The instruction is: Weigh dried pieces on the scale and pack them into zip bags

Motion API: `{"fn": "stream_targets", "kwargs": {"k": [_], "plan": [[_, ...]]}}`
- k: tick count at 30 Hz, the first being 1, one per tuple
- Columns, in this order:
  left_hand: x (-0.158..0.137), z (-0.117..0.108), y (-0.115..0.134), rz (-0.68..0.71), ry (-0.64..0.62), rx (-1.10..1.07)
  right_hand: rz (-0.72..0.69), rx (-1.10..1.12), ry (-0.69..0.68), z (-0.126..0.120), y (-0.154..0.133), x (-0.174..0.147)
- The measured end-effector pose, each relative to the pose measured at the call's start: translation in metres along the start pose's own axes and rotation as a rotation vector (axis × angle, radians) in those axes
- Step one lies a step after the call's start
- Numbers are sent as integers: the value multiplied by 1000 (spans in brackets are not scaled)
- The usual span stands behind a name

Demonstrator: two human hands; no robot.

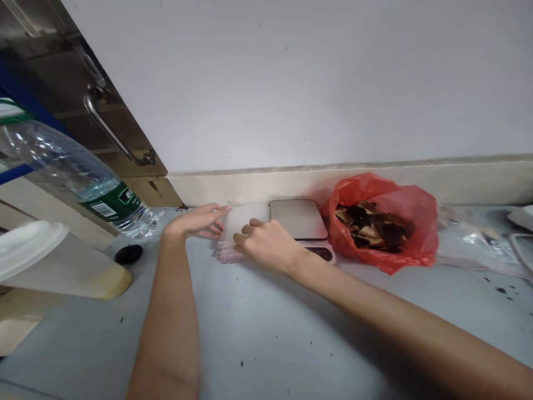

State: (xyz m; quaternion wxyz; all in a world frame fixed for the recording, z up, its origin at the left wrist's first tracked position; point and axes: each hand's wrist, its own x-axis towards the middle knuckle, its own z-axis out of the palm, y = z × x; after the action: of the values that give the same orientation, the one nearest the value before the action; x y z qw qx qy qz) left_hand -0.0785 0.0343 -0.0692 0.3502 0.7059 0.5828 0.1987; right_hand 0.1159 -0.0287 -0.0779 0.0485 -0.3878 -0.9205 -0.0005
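A stack of thin clear plastic bags [240, 221] with pinkish edges lies flat by the wall. My left hand [200, 220] is at the left edge of this stack, its fingers stretched out and apart. Curled fingers of my right hand [268, 244] press on the stack's front right part and seem to pinch the top bag; the fingertips are partly hidden. Just right of the stack sits a digital kitchen scale [298, 218] with a grey plate and pink body, its front partly covered by my right wrist.
A red plastic bag [383, 191] holding dark and tan dried pieces stands open beside the scale. More clear plastic [474, 239] lies farther right. At left are a water bottle [108, 194], a pale cup [54, 258] and a black cap [128, 254]. A wall [312, 83] rises behind.
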Motion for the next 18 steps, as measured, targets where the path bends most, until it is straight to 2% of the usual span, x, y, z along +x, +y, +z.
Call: {"fn": "stream_targets", "kwargs": {"k": [3, 7, 11, 14, 18], "plan": [[8, 5, -3, -110, -49, 13, -7, 0, -56, 12, -2, -2], [18, 12, -7, -137, -29, 81, -31, 1, -102, 16, -4, -3], [25, 17, -10, -86, 30, 206, -44, 1, -120, 21, -9, -2], [30, 23, -7, -8, 56, 295, -8, 9, -83, 24, -12, -5], [32, 35, 4, 74, -66, 346, 59, 43, -54, 24, -15, -11]]}}
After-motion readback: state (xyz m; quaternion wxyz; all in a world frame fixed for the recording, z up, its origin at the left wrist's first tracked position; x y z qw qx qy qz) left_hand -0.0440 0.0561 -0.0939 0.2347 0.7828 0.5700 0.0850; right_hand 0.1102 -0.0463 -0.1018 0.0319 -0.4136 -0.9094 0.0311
